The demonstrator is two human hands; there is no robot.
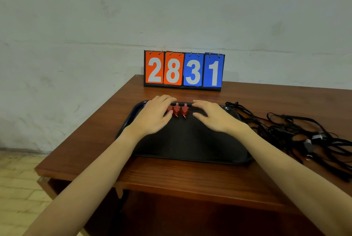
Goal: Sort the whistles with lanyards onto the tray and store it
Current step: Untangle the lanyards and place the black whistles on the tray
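Brown table (171, 175) bears tray (190, 152), lanyard tangle (297, 131), scoreboard (183, 71).

A flip scoreboard (183, 70) stands at the back of the table (171, 175). It shows four big white numbers — 2 and 8 on orange cards, 3 and 1 on blue cards.

Part of the leftmost red whistle (169, 108) is covered by the fingers of the left hand (154, 116), so whether it is gripped or merely touched cannot be told. The far left corner of the tray (133, 114) is hidden beneath that hand, and part of its right rim beneath the right hand (215, 116). Right of the right hand, the tangle of black lanyards (297, 131) is cut off by the picture's edge; single cords cannot be traced. Two grey whistles (308, 145) within it are partly covered by cords.
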